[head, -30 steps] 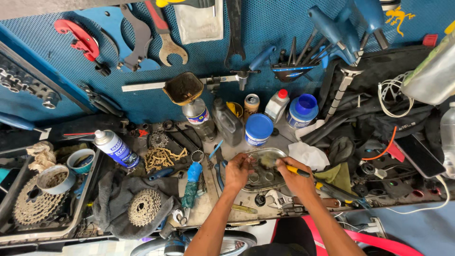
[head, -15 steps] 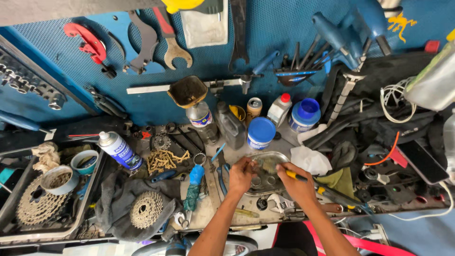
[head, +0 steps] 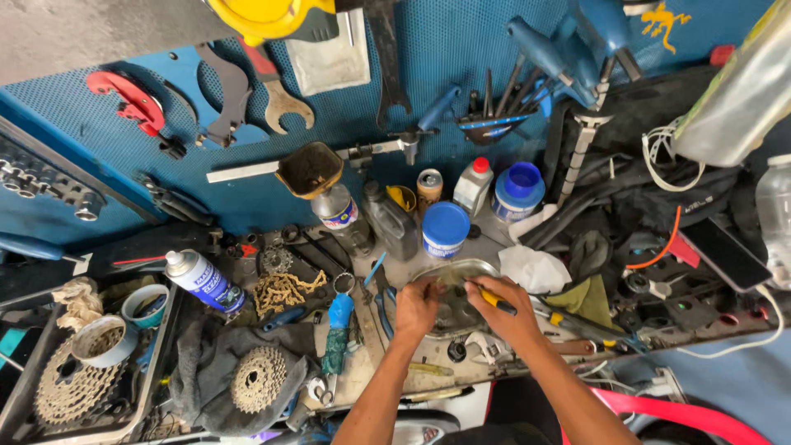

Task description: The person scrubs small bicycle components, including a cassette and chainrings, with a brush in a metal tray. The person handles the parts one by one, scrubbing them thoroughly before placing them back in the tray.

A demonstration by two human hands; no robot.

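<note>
Workbench crowded. Both hands met over a shallow metal bowl [head: 457, 288] sitting near the middle of the bench [head: 428, 354], a little back from its front edge.

Left hand [head: 418, 306] curled over the bowl's left rim, fingers pinching the edge, steadying it.

Right hand [head: 504, 313] clenched round a yellow-handled tool [head: 492, 298], its tip pointed into the bowl. What the tip touched, could not tell.

Just behind the bowl: a blue-lidded tub [head: 445, 228], a grey oil bottle [head: 390, 221] and a clear bottle [head: 338, 211] with a dirty funnel [head: 309, 169] above it. Further right along the back, a white bottle with red cap [head: 474, 185] and a blue jar [head: 519, 189].

Right of the bowl, a white rag [head: 534, 268], nearly touching the right hand.

Left of the bowl, a blue brush [head: 337, 330] lay towards the front edge; beyond it a rusty chain [head: 284, 291] in a heap and a spray can [head: 202, 280] lying tilted.

Near the front-left corner, a cassette [head: 258, 378] on a grey cloth [head: 206, 363]. A larger cassette [head: 70, 387] in a tray at the far left, a tape roll [head: 101, 339] resting on it.

Pegboard [head: 461, 66] behind hung with spanners [head: 276, 91] and a red cutter [head: 128, 100].
</note>
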